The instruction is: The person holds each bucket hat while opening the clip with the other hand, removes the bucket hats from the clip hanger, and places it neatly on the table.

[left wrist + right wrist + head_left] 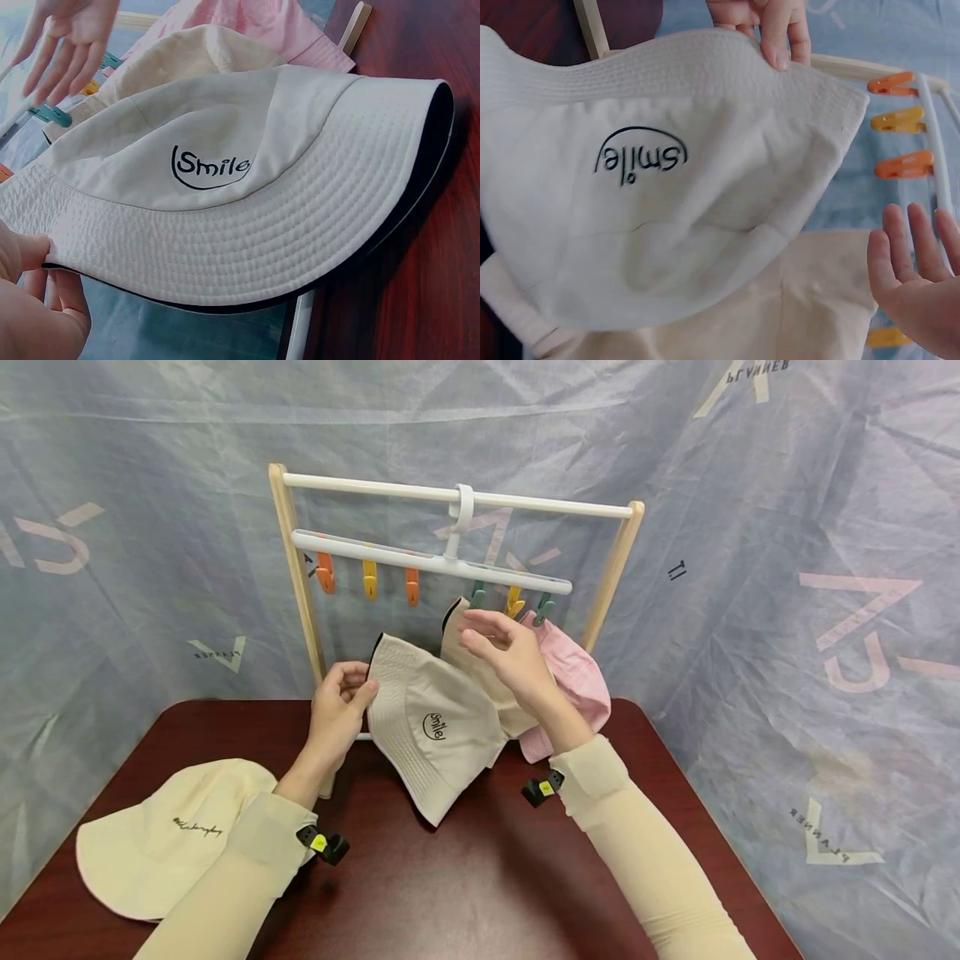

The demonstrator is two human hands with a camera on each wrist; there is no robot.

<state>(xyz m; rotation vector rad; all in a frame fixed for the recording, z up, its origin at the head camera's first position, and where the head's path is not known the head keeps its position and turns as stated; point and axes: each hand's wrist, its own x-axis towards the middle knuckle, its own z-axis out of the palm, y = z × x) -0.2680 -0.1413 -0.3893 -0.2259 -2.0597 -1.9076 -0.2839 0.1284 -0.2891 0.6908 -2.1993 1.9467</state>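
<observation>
An off-white bucket hat with a black edge and a "Smile" print hangs tilted from my left hand. Thumb and fingers pinch its brim, as the left wrist view also shows. My right hand is raised with its fingers extended, holding nothing, just below the hanger's clips. Behind the bucket hat hangs a beige hat, close to a teal clip. A pink hat hangs at the right from another teal clip. Between these two is a yellow clip.
A white clip hanger hooks over the top bar of a wood-and-white rack. Orange, yellow and orange clips hang at its left. A cream cap lies on the dark red table, front left.
</observation>
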